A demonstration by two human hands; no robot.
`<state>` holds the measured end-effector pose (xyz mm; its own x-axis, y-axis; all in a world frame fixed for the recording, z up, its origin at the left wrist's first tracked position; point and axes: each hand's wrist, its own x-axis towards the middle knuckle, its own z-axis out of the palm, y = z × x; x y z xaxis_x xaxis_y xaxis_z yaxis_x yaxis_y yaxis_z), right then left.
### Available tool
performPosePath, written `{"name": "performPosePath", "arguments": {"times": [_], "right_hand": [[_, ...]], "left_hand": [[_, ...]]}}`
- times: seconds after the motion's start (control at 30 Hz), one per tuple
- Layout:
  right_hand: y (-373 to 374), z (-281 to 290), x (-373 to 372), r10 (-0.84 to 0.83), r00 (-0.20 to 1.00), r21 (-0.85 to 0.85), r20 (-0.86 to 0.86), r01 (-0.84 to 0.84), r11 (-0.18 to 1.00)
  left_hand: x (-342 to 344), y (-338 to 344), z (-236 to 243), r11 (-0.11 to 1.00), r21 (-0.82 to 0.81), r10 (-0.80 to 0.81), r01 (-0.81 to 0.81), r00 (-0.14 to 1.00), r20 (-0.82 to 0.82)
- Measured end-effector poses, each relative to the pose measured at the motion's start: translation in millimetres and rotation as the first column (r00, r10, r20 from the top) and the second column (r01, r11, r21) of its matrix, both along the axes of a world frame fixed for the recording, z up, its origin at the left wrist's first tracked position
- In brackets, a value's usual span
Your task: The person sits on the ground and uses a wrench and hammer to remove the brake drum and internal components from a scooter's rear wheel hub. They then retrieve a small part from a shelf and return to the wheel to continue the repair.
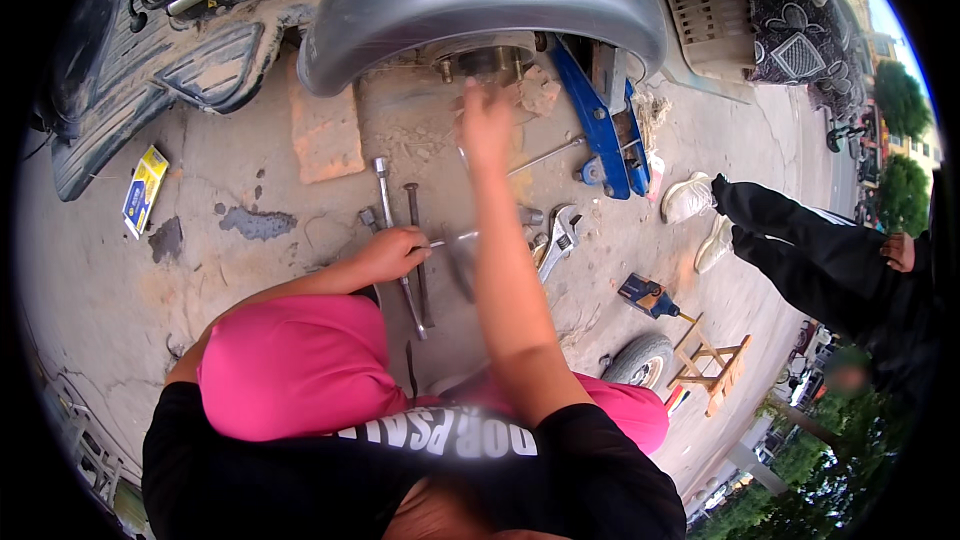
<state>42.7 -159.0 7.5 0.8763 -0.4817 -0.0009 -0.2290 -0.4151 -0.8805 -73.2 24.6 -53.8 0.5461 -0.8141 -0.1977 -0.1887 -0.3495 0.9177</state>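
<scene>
hub studs (518, 66) point twd person, long axes fore-aft; r. hand (486, 122) near, l. hand (394, 253) by bar (382, 180); grips: can't tell.

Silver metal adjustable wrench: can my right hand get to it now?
Probably yes. The silver metal adjustable wrench lies right of your bare right forearm, its head uncovered. Your right hand is up at the studded metal hub, so it would likely need to draw back.

Near the left edge of the concrete ground (620, 240), a yellow, white and blue packet (145, 190) was seen. Toward the right edge, a wooden stool (728, 382) was placed, with a dark blue bottle (646, 294) set nearby. A bystander (900, 252) in black trousers (785, 218) and pale shoes (687, 199) was seen there, and trees (905, 192) were glimpsed beyond.
</scene>
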Motion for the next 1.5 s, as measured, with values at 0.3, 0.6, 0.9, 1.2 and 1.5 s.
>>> {"name": "performPosePath", "arguments": {"times": [0.3,0.6,0.9,1.2,1.5], "right_hand": [[4,28,-18,-0.004,1.000,0.068,-0.024,0.005,0.998],[-14,-8,-22,0.060,0.974,-0.186,-0.220,-0.103,0.977],[-1,-3,-15,-0.032,0.996,-0.123,-0.085,0.021,0.992],[-5,2,-16,0.014,0.992,-0.065,-0.122,-0.022,0.998],[0,20,-12,-0.111,0.992,-0.150,0.054,0.118,0.982]], "left_hand": [[-3,1,-3,1.000,0.024,-0.013,0.013,1.000,0.024],[-6,-4,0,0.999,0.009,-0.039,0.039,0.998,0.044],[-9,-4,-3,0.999,0.011,-0.045,0.044,0.998,0.033],[-10,-3,-2,0.999,0.009,-0.031,0.031,0.999,0.041],[-10,-4,-2,1.000,0.013,-0.028,0.028,0.999,0.030]]}}
